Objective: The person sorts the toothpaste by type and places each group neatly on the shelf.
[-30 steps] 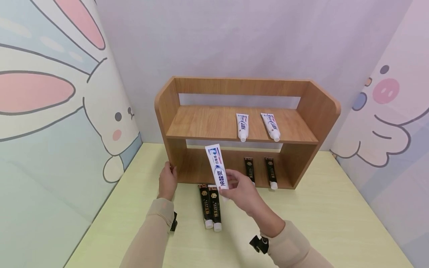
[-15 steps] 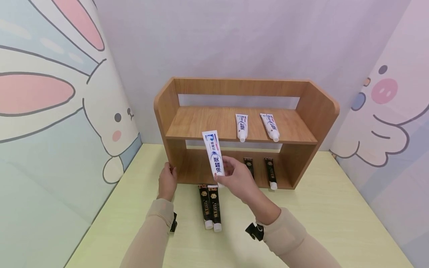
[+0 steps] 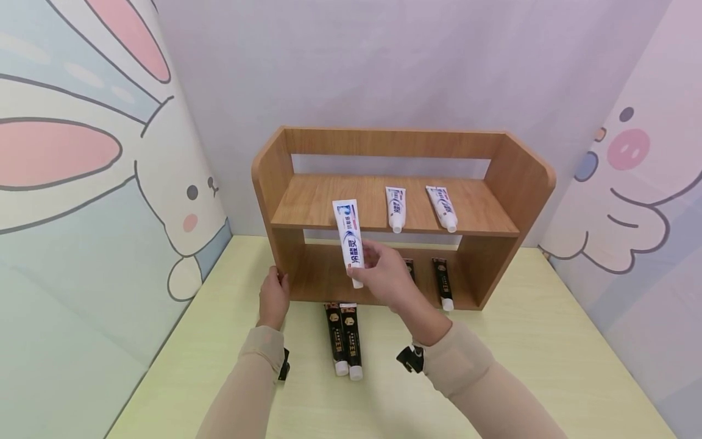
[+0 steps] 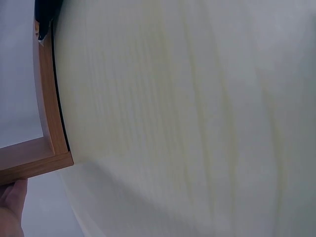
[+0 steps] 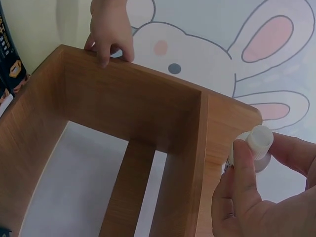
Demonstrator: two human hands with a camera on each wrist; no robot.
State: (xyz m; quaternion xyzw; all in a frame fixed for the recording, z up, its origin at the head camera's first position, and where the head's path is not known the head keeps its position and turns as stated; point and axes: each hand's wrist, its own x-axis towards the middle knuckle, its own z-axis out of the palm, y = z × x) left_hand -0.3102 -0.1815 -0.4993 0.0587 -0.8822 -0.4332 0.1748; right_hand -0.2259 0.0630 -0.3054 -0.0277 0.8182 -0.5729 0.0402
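My right hand (image 3: pixel 384 274) pinches a white toothpaste tube (image 3: pixel 350 238) near its cap, flat end up, in front of the wooden shelf (image 3: pixel 329 201). Seen from the right wrist, thumb and fingers surround the tube just behind its white cap (image 5: pixel 260 139). At the shelf's lower left, my left hand (image 3: pixel 274 299) holds the edge of the side panel, fingertips over it in the right wrist view. Two more white tubes (image 3: pixel 396 207) lie on the upper board. Below are two black toothpaste tubes (image 3: pixel 443 280), one partly hidden by my right hand.
Two black toothpaste tubes (image 3: pixel 336 338) lie side by side on the pale yellow table (image 3: pixel 526 366), at the shelf's front edge. Cartoon-printed walls (image 3: pixel 109 292) stand left and right, with a plain backdrop (image 3: pixel 395 67) behind the shelf.
My right hand has risen and moved forward with the white tube, from over the black tubes to the upper board's front edge. The left hand stays at the side panel.
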